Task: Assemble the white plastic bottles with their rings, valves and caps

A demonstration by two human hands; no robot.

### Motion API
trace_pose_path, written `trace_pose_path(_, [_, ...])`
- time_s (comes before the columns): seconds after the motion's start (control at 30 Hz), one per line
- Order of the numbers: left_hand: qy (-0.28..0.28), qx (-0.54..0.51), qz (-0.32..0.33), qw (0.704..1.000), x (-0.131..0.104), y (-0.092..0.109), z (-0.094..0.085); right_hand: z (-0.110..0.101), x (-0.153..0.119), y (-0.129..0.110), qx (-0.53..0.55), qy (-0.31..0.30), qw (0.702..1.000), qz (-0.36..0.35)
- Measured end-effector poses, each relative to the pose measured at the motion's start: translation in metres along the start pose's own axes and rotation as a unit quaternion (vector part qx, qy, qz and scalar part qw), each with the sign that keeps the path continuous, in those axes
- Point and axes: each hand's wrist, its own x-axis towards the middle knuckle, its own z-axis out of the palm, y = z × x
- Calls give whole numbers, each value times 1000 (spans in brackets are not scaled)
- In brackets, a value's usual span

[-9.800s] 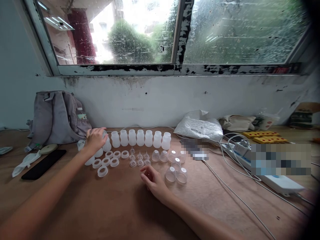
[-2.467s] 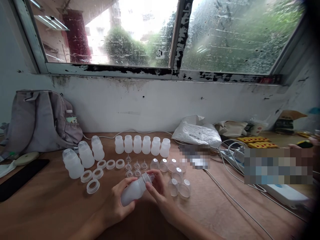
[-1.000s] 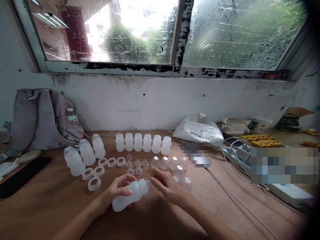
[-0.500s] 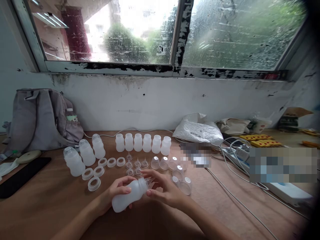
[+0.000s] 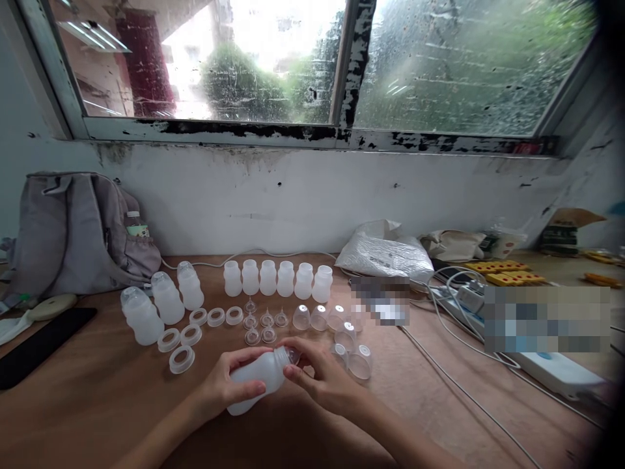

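Note:
My left hand (image 5: 225,381) is wrapped round a frosted white baby bottle (image 5: 261,379), tilted with its mouth up to the right. At that mouth my right hand (image 5: 325,374) pinches a clear teat (image 5: 291,355), partly hidden by the fingers. Just beyond the hands lie several clear teats (image 5: 252,336). White collar rings (image 5: 182,359) are spread to their left, and clear domed caps (image 5: 360,363) stand to the right. Several open bottles (image 5: 267,279) form a row behind. Three capped bottles (image 5: 141,316) stand at the left.
A grey backpack (image 5: 68,234) leans on the wall at the left, near a black flat object (image 5: 43,348). A silver padded bag (image 5: 385,251) lies at the back. Cables and a white power strip (image 5: 561,374) occupy the right side, with yellow pieces (image 5: 512,273) behind.
The bottle has shifted slightly right, and my left hand's thumb lies further along it. My right hand's fingers have closed in round the teat at the bottle's mouth.

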Motion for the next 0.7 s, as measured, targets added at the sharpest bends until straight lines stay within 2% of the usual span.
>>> trace_pose_path(0.17, [52, 94, 48, 993, -3, -2, 5, 2, 2, 4, -15, -3, 1000, -26])
trace_pose_path(0.27, [95, 134, 68, 984, -2, -5, 7, -4, 7, 6, -36, 27, 997, -66])
trace_pose_path(0.33, [101, 143, 63, 982, -1, -7, 6, -15, 11, 8, -66, 73, 993, -69])
trace_pose_path(0.43, [95, 138, 48, 985, 0, -10, 4, -42, 12, 12, -162, 114, 980, -7])
trace_pose_path(0.57, [94, 128, 44, 986, 0, -12, 3, -74, 1, 26, -270, 41, 960, 62])
trace_pose_path(0.7, [91, 112, 43, 989, 1, -13, 4, -78, -7, 33, -280, -4, 956, 83])
